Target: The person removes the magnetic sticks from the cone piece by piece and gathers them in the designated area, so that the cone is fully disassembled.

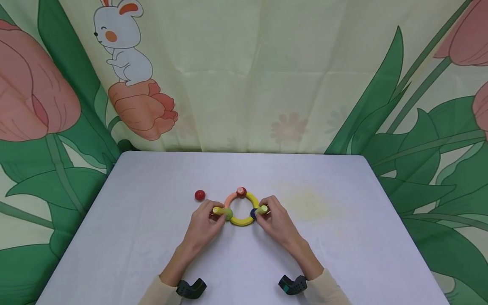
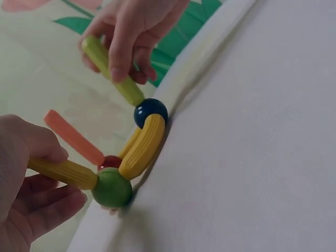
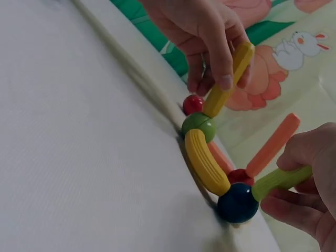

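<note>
A ring of curved rods joined by balls lies on the white table, with a curved yellow rod along its near side. My left hand pinches a straight yellow stick that rises from the green ball. Between the thumb and fingers of my right hand is a light green stick, its lower end against the dark blue ball. At the ring's far side, an orange stick stands up from a red ball.
A loose red ball rests left of the ring, beyond my left hand. The white table ends at a patterned cloth backdrop. Each wrist carries a black camera, such as the left device.
</note>
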A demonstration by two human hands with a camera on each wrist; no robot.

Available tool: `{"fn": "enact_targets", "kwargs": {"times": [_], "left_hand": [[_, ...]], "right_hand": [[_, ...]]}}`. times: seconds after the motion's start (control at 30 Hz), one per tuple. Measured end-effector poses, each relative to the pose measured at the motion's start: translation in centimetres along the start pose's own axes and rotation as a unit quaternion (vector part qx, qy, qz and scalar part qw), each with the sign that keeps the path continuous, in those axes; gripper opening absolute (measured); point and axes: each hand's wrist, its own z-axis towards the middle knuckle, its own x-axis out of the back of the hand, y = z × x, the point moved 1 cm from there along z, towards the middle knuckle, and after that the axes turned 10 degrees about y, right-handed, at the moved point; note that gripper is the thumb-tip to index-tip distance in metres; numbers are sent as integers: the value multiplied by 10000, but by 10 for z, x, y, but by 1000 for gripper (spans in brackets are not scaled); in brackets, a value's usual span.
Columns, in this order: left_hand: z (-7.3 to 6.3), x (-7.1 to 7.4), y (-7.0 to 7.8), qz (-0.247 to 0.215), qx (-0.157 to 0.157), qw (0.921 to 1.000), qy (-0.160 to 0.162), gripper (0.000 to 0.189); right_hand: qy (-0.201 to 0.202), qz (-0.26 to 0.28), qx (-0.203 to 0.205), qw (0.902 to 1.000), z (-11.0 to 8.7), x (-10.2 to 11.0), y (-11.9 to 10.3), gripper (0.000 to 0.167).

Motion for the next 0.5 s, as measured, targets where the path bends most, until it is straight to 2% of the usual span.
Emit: {"fn": "enact_targets", "kwargs": {"times": [0.2, 0.3, 0.37, 0.5], "left_hand": [[-8, 8, -5, 98, -194, 9996, 201, 25], [-13, 11, -8, 328, -278, 9987, 288, 24], [-16, 12, -10, 481, -270, 9979, 326, 24], [-23, 14, -15, 741, -64, 9968, 300, 23]], "right_hand": [[204, -66, 223, 9995, -11, 7, 5, 27], [431, -233, 322, 9983, -17, 10, 8, 27], [608, -410, 365, 9966, -21, 11, 9, 27], [851, -923, 317, 9916, -29, 13, 13, 28]]}}
